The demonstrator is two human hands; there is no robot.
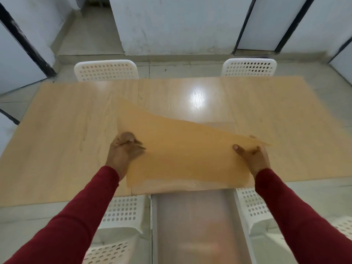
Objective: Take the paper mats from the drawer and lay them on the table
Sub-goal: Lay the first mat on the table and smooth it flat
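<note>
Hands, left [123, 149] and right [251, 157], fingers gripping blurred paper mat [186, 155] over table [66, 130].

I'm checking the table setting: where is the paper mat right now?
In the head view the paper mat is held over the near middle of the table, left hand and right hand gripping its side edges.

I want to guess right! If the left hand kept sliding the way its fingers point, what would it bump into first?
The left hand points rightward across the paper mat it holds. Going straight on, it would probably meet the right hand first, though depth is hard to judge.
</note>
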